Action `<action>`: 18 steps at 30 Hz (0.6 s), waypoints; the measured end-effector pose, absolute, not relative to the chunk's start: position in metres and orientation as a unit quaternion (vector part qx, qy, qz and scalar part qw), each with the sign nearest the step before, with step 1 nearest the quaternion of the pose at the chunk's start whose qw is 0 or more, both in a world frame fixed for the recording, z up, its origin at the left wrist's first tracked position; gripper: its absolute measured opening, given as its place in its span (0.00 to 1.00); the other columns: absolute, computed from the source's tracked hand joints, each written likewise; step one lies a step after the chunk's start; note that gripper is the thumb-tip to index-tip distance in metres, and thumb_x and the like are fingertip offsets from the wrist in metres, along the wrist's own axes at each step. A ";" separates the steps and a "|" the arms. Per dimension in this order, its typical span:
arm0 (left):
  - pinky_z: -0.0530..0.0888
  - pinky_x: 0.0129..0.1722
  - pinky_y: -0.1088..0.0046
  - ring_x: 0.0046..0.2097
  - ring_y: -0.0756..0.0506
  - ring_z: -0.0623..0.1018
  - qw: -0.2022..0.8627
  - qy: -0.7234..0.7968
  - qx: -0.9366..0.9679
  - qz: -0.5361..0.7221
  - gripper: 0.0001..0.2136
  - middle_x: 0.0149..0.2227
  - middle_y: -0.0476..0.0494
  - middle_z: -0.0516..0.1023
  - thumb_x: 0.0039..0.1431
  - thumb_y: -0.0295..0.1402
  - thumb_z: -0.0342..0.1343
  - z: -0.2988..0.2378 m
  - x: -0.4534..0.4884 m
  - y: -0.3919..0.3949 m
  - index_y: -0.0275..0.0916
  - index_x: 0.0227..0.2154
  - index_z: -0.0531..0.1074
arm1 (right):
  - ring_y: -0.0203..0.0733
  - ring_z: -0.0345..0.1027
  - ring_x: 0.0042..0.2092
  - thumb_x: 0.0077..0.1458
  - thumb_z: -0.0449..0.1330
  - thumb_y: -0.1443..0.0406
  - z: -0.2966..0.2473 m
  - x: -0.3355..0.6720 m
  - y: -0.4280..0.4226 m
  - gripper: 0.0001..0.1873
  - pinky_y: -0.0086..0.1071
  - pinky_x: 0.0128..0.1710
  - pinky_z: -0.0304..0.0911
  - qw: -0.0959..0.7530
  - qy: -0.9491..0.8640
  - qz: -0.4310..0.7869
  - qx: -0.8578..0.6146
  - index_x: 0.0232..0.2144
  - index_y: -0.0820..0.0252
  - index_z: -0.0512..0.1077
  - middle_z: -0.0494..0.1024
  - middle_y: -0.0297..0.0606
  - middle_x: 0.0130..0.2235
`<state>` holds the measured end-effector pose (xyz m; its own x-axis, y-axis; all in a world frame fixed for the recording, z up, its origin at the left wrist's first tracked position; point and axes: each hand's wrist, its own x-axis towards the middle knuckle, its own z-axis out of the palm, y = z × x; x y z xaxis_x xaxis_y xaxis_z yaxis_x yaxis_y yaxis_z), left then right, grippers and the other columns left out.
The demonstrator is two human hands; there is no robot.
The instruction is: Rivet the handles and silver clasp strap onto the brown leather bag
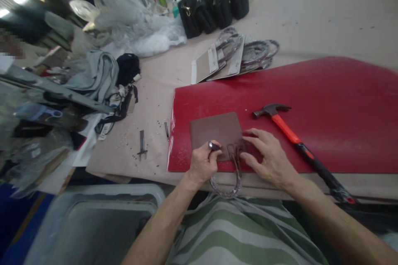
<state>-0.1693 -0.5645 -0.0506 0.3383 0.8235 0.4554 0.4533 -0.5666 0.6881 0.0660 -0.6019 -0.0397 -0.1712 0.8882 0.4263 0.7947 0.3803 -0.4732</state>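
On the red mat (326,107) lies a brown leather-like panel (214,126). My left hand (202,163) is closed around a short metal punch (214,146), its shiny round end up; its lower end is hidden. A brown bag handle (231,192) wrapped in clear plastic loops over the table's front edge, with its ends on the panel's lower right corner. My right hand (270,157) is beside those ends, thumb and fingers apart; whether the fingertips touch the handle I cannot tell. To the right, a claw hammer (286,128) with an orange and black grip lies across the mat.
Wrapped handles (259,51) and flat boards (207,66) lie behind the mat. Several black bags (214,8) stand farther back. At left are a dark metal tool (142,145), a small rod (166,131) and cloth (96,72). A plastic bin (155,190) sits below the table edge.
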 end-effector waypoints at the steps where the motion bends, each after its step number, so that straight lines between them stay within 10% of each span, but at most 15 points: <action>1: 0.80 0.39 0.73 0.37 0.47 0.84 0.225 0.403 0.787 0.408 0.06 0.36 0.44 0.83 0.63 0.27 0.54 -0.051 -0.169 -0.564 0.39 0.40 0.75 | 0.58 0.68 0.56 0.63 0.57 0.57 -0.037 0.075 -0.604 0.17 0.54 0.54 0.65 0.331 -0.747 0.039 -0.575 0.49 0.61 0.72 0.74 0.53 0.54; 10: 0.81 0.41 0.70 0.40 0.44 0.84 0.222 0.415 0.785 0.403 0.06 0.37 0.43 0.83 0.61 0.25 0.55 -0.053 -0.164 -0.564 0.39 0.39 0.73 | 0.53 0.66 0.28 0.62 0.53 0.59 -0.018 0.146 -0.628 0.08 0.43 0.24 0.59 0.149 -0.677 -0.042 -0.719 0.32 0.54 0.67 0.72 0.49 0.30; 18: 0.81 0.39 0.70 0.38 0.44 0.84 0.208 0.413 0.790 0.402 0.06 0.37 0.43 0.83 0.61 0.25 0.55 -0.054 -0.163 -0.563 0.40 0.40 0.72 | 0.36 0.58 0.22 0.40 0.64 0.55 0.013 0.116 -0.614 0.14 0.32 0.19 0.58 0.329 -0.331 0.576 -0.671 0.27 0.55 0.67 0.67 0.33 0.24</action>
